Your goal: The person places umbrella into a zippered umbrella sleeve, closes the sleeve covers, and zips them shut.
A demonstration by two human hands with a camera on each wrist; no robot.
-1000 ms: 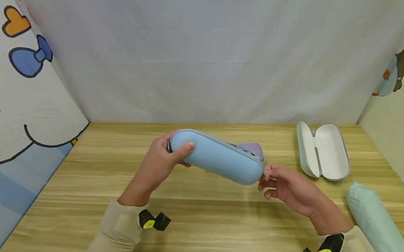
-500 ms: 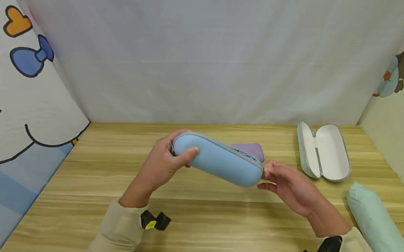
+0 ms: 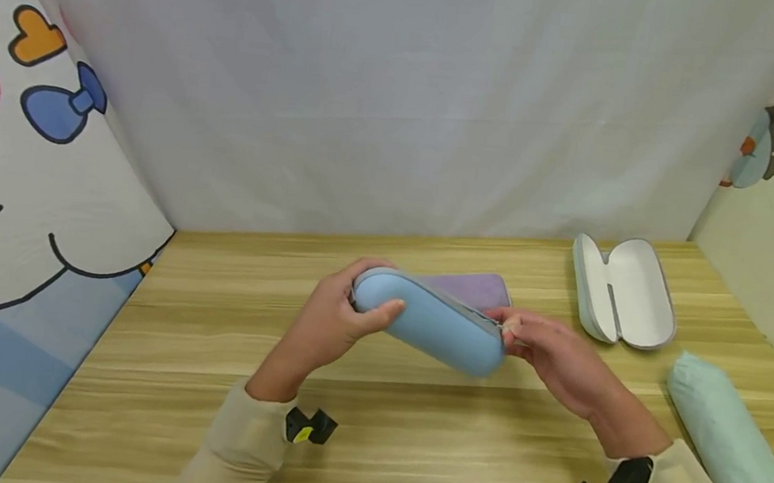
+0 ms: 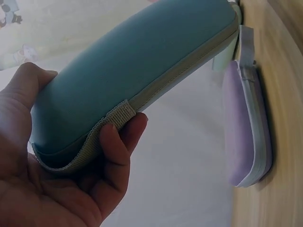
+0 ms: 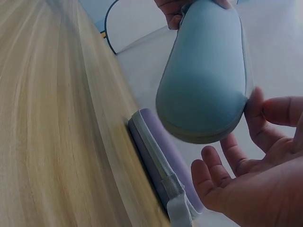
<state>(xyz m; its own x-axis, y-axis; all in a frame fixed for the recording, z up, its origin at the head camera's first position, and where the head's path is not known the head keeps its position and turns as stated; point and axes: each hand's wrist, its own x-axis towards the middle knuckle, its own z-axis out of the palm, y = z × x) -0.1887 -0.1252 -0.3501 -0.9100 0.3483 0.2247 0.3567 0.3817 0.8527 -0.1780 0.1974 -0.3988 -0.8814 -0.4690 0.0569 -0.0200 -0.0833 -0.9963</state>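
Still gripped; the blue case (image 3: 437, 323) tilts more steeply.

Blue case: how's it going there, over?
Left hand grips one end of blue case; right hand pinches at the other. Case held above table. Nothing appears in the way; purple case lies behind, apart.

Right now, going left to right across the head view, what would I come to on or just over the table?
Left grip, light blue case, right grip, open white-lined case, pale green pouch.
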